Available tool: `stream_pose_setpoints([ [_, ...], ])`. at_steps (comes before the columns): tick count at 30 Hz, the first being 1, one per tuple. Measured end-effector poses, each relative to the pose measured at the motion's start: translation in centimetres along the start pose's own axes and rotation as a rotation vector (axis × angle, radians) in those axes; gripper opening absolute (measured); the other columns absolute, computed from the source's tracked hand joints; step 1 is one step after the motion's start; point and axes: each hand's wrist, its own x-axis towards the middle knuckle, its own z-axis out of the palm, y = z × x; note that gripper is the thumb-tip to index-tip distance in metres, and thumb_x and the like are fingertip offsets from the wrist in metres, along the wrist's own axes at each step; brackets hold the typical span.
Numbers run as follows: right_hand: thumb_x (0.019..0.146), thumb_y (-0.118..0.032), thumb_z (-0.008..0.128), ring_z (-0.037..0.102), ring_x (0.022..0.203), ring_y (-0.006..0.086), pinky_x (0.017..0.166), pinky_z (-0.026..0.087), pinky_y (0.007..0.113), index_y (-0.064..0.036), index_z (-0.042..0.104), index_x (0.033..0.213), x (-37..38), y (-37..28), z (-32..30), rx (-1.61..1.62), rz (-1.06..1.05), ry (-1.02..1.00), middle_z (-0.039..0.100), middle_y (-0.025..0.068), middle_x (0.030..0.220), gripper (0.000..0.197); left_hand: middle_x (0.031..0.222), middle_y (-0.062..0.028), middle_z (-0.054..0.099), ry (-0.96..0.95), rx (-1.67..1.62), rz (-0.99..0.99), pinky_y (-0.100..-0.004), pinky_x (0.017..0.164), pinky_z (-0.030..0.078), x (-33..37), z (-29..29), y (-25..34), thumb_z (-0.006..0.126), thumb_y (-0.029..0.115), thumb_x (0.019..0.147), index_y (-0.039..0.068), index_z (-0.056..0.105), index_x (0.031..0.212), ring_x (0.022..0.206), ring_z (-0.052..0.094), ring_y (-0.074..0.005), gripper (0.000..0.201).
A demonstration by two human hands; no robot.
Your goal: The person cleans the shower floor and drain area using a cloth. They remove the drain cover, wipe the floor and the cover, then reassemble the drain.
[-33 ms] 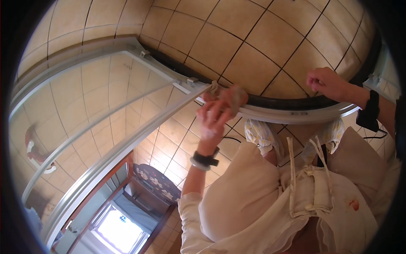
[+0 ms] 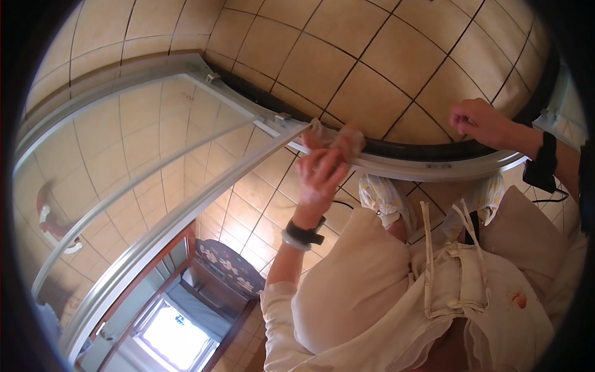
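Observation:
My left hand (image 2: pixel 322 173) has its fingers bunched round a crumpled greyish cloth (image 2: pixel 353 141), blurred by motion. It presses the cloth at the rail by the lower corner of a glass shower door (image 2: pixel 180 161), where the door's metal edge meets the curved white frame (image 2: pixel 446 172). Part of the cloth shows on both sides of the fingers; the rest is hidden under them. To the right, my right hand (image 2: pixel 480 122) hovers over the tiled shower floor with its fingers curled in and nothing visible in them.
A dark curb (image 2: pixel 421 150) runs along the inner side of the white frame. Beige tiles (image 2: pixel 372 56) cover the shower floor. My knees and patterned trouser legs (image 2: pixel 379 195) are close to the frame. A dark bath mat (image 2: pixel 226 266) with light lettering lies at lower left.
My left hand with the cloth has shifted slightly right and toward me along the frame. My right hand and the glass door have stayed in place.

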Motion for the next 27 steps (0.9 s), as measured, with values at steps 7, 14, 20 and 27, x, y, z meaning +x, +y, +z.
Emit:
stream_pose_setpoints([
  [7,0.072,-0.004,0.051,0.048,0.058,0.0186,0.056,0.04,0.031,0.0004,0.051,0.077,0.0,0.1,-1.4,0.007,-0.061,0.069,0.051,0.0101,0.062,0.007,0.1,-0.0093,0.062,-0.04,0.097,-0.096,-0.0365,0.074,0.046,-2.5,-2.1,-7.4,0.061,0.006,0.071,0.006,0.062,0.082,0.093,0.058,-0.0264,0.011],
  [14,0.071,-0.002,0.051,0.047,0.059,0.0162,0.055,0.04,0.03,0.0009,0.049,0.075,-1.7,1.0,-1.0,0.075,0.061,0.009,0.05,0.0087,0.062,0.006,0.111,-0.0144,0.059,-0.076,0.032,-0.125,-0.044,0.086,0.043,1.8,-4.0,-9.2,0.058,-0.007,0.069,0.004,0.055,0.099,0.097,0.056,-0.0366,0.031],
  [20,0.07,0.001,0.051,0.046,0.058,0.0156,0.056,0.04,0.029,0.0011,0.05,0.076,-2.1,1.6,-0.6,0.124,0.097,0.05,0.05,0.0085,0.063,0.006,0.114,-0.0136,0.056,-0.304,0.092,-0.311,-0.0475,0.092,0.037,2.2,-4.2,-8.3,0.06,-0.003,0.068,0.006,0.052,0.11,0.104,0.052,-0.035,0.044],
  [27,0.075,0.003,0.049,0.052,0.061,0.0136,0.058,0.042,0.026,0.0008,0.05,0.077,-2.5,1.4,-1.5,0.105,0.1,0.044,0.053,0.0073,0.068,0.003,0.091,-0.0047,0.057,-0.196,-0.154,-0.242,-0.0434,0.083,0.035,0.3,-0.6,-1.4,0.067,0.001,0.056,0.01,0.052,0.092,0.095,0.053,-0.0281,0.04],
])
